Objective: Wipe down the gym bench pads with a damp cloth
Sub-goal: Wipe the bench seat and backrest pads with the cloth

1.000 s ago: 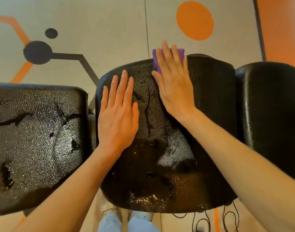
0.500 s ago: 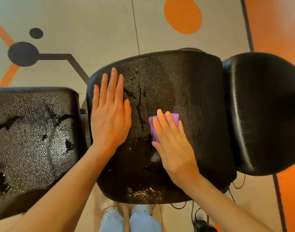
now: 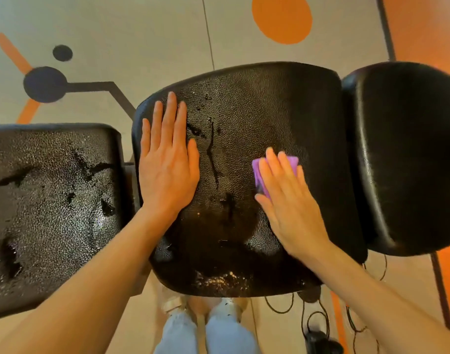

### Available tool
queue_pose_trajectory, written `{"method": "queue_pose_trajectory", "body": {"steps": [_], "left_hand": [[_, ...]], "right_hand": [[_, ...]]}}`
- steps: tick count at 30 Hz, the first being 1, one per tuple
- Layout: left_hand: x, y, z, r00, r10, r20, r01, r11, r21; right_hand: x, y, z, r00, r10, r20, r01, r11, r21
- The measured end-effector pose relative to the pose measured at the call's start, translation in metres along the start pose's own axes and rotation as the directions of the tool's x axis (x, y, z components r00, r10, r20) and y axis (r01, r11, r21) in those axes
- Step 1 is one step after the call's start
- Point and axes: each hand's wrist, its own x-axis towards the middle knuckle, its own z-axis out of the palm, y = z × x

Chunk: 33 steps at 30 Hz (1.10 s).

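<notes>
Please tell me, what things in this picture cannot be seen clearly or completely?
Head view only:
- Cloth: mostly hidden under the right hand.
- Middle pad: parts covered by both hands; left hand lies flat.
- Left pad: cut by the left edge.
- Right pad: cut by the right edge.
- Right fingertips: blurred.
</notes>
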Motion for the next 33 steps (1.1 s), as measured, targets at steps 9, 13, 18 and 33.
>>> {"method": "queue_pose_trajectory", "body": {"steps": [9, 13, 18, 33], "left_hand": [[-0.001, 0.0, 0.0, 1.0, -0.01, 0.004, 0.01, 1.0, -0.006], [-0.004, 0.002, -0.006, 1.0, -0.003, 0.02, 0.004, 0.999, -0.055], [-0.053, 0.006, -0.012, 0.994, 0.047, 0.094, -0.04, 0.996, -0.076], [-0.096, 0.002, -0.009, 0.985, 0.047, 0.166, -0.046, 0.999, -0.013]], "right_hand": [[-0.07, 0.006, 0.001, 0.995, 0.098, 0.033, -0.102, 0.984, 0.143], [0.017, 0.015, 0.0, 0.988, 0.148, -0.035, -0.142, 0.982, 0.124], [-0.001, 0.004, 0.004, 0.982, 0.176, -0.068, -0.172, 0.983, 0.068], [-0.109, -0.038, 0.006, 0.994, 0.059, 0.094, -0.059, 0.998, 0.0]]}}
